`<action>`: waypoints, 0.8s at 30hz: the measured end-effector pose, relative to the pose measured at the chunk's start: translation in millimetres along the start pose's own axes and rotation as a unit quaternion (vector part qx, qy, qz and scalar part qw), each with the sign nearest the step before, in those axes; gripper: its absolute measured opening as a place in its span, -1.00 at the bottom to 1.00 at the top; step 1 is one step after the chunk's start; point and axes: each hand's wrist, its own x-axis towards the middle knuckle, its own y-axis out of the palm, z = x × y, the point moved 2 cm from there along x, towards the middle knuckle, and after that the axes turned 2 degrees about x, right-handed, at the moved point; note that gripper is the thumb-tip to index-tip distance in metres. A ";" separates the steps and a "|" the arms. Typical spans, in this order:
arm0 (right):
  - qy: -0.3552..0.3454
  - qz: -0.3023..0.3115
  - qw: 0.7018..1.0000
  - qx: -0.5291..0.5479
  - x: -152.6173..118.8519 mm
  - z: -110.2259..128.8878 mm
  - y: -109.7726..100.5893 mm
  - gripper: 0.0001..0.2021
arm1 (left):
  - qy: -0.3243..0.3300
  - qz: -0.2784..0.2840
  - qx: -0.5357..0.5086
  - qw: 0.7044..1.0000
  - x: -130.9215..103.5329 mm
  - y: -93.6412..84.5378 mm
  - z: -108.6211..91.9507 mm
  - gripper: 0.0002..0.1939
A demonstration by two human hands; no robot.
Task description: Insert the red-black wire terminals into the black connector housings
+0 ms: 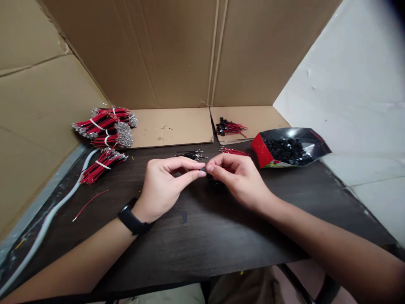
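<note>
My left hand [164, 183] pinches a small black connector housing [203, 169] between thumb and forefinger. My right hand [242, 179] meets it there, thumb and fingertips pressed together; what they grip is too small to make out. Just behind the fingers lie a little pile of black wires [191, 154] with metal terminals and a pile of red wires [234, 150]. Below the right fingers, several black pieces [217, 183] sit in shadow, partly hidden. A folded black and red packet [262, 154] full of loose black housings [286, 150] stands to the right.
Tied bundles of red and black wires [106, 126] are stacked at back left, another bundle [101, 165] before them. One red wire [90, 204] lies alone near a white cable [60, 204]. Wires with black housings [229, 126] rest on cardboard [171, 126]. Cardboard walls [158, 50] enclose the back.
</note>
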 end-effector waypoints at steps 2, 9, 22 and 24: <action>0.006 -0.006 1.000 0.000 -1.2 -1.2 1.7 -0.75 | 0.003 0.003 -0.005 1.000 0.4 0.3 0.5 -0.91; 0.018 0.002 1.000 0.020 -1.8 -3.2 2.2 -0.76 | 0.008 0.013 -0.011 1.000 3.3 -2.6 -3.1 -0.92; 0.027 0.009 0.999 0.024 1.8 -1.9 -1.9 -0.74 | -0.024 0.042 -0.050 0.998 5.3 -2.1 1.0 -0.92; 0.031 0.005 0.999 0.029 2.5 -0.3 -1.6 -0.77 | -0.044 0.022 -0.058 0.997 6.0 -1.7 2.2 -0.88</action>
